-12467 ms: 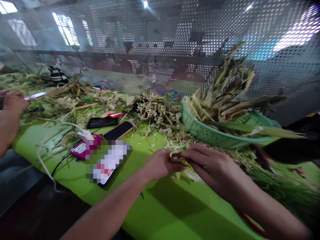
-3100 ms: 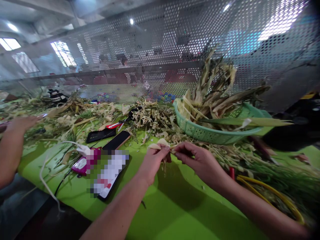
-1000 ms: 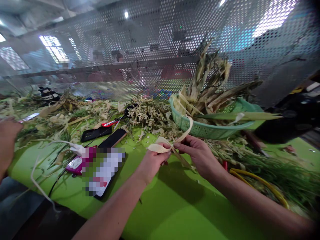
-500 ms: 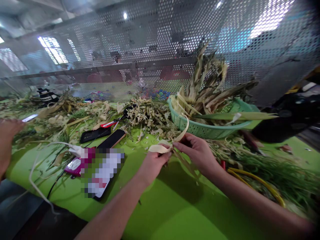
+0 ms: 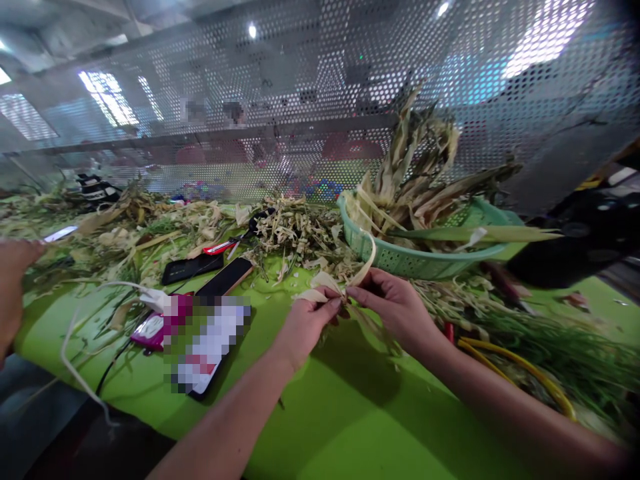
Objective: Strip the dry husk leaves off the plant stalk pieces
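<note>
Pale dried corn husk strips point(image 5: 364, 268) are pinched between my two hands above the green tabletop. My left hand point(image 5: 315, 319) grips the husk with thumb and fingers, and a broad flap sticks out over its knuckles. Close beside it, my right hand point(image 5: 387, 300) pinches the same husk, one narrow strip curling up above the fingers and others trailing below. Just behind my right hand stands a green plastic basket point(image 5: 415, 259) holding dried corn husks point(image 5: 395, 173). The spot where the strips cross is partly hidden by my fingers.
Plant scraps point(image 5: 300, 230) lie along the back, with a red cutter point(image 5: 220, 248) among them. Phones point(image 5: 225, 279) and a magenta power bank point(image 5: 155, 327) with cables lie at left. Yellow-handled scissors point(image 5: 545, 383) and green fibres point(image 5: 555, 347) are at right. Another person's hand point(image 5: 13, 280) shows far left.
A second pale flap now shows above my left hand, whose thumb has pressed in closer to the crossing. My right hand stays almost in place.
</note>
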Demonstrator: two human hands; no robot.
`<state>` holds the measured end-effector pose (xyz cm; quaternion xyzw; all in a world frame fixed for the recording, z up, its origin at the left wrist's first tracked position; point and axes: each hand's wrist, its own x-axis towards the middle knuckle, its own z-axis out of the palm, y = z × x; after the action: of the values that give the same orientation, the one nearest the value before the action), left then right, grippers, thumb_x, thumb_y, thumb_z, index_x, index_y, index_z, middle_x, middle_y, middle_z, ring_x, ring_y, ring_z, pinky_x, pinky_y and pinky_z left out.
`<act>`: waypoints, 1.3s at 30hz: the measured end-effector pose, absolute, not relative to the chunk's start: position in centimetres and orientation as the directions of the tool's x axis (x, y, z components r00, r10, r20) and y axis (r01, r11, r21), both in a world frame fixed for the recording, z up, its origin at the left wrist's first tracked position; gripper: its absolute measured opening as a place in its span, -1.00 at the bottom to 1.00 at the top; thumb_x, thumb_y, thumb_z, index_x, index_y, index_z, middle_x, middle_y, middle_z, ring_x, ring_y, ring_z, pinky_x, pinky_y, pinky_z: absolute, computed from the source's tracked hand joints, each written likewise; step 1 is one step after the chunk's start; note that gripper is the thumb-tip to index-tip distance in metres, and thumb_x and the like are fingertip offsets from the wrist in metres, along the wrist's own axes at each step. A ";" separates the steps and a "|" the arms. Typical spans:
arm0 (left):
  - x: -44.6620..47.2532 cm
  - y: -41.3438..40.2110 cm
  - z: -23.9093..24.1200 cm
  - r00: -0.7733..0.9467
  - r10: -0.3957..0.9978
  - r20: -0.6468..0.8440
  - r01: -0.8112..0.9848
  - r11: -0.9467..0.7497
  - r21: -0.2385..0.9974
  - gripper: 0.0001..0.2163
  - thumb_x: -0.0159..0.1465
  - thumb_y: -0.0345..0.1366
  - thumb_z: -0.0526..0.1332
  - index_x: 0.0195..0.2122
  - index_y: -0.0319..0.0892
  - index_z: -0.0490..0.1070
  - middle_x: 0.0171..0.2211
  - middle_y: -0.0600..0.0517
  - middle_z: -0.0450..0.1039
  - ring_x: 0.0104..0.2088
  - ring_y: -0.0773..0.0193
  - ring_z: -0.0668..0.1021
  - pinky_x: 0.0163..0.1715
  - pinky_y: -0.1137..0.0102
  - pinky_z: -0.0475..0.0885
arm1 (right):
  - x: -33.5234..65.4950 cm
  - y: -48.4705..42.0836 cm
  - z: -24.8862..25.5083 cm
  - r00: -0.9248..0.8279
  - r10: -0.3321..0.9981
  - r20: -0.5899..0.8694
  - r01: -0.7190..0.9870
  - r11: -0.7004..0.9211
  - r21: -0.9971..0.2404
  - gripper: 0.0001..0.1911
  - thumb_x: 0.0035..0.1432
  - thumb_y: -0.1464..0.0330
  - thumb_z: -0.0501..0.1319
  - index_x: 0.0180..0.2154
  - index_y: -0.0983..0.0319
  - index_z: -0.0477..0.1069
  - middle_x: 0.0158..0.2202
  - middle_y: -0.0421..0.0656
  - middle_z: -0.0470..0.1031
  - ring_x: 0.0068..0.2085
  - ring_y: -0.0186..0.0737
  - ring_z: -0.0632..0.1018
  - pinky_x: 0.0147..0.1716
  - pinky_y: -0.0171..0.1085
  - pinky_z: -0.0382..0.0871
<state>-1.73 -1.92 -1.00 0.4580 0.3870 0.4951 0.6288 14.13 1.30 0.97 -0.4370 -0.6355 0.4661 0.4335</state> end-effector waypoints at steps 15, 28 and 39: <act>-2.0 -1.7 -1.4 0.196 0.980 0.020 -0.118 0.004 0.993 -0.76 0.19 -0.11 0.21 -0.37 -0.21 0.37 -0.52 0.07 0.36 -0.49 0.39 0.35 -0.43 0.45 0.22 | 13.8 1.1 0.8 -0.270 0.958 0.096 0.077 0.121 -0.990 -0.79 -0.01 0.22 0.32 -0.44 0.23 0.41 -0.46 -0.21 0.44 -0.38 -0.24 0.45 -0.33 -0.26 0.32; -1.5 -1.8 -1.5 0.276 0.961 0.021 -0.034 -0.012 0.999 -0.72 0.16 -0.09 0.23 -0.29 -0.23 0.47 -0.45 0.04 0.36 -0.45 0.37 0.33 -0.39 0.42 0.24 | 13.6 0.7 0.9 -0.319 0.947 -0.021 0.028 -0.013 -1.000 -0.73 -0.09 0.18 0.37 -0.44 0.21 0.40 -0.49 -0.23 0.44 -0.44 -0.27 0.44 -0.36 -0.25 0.34; -2.5 -1.4 -0.9 0.053 0.998 -0.027 -0.230 0.038 0.972 -0.75 0.15 -0.10 0.24 -0.34 -0.22 0.45 -0.41 0.03 0.40 -0.40 0.37 0.39 -0.38 0.46 0.25 | 13.6 0.6 1.4 -0.396 0.918 -0.038 0.087 -0.004 -0.996 -0.71 0.00 0.13 0.31 -0.36 0.22 0.42 -0.39 -0.17 0.46 -0.35 -0.27 0.46 -0.33 -0.28 0.36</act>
<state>-2.49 -1.42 -0.87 0.4424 0.4340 0.5339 0.5752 13.59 0.62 1.40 -0.4143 -0.6063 0.5747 0.3612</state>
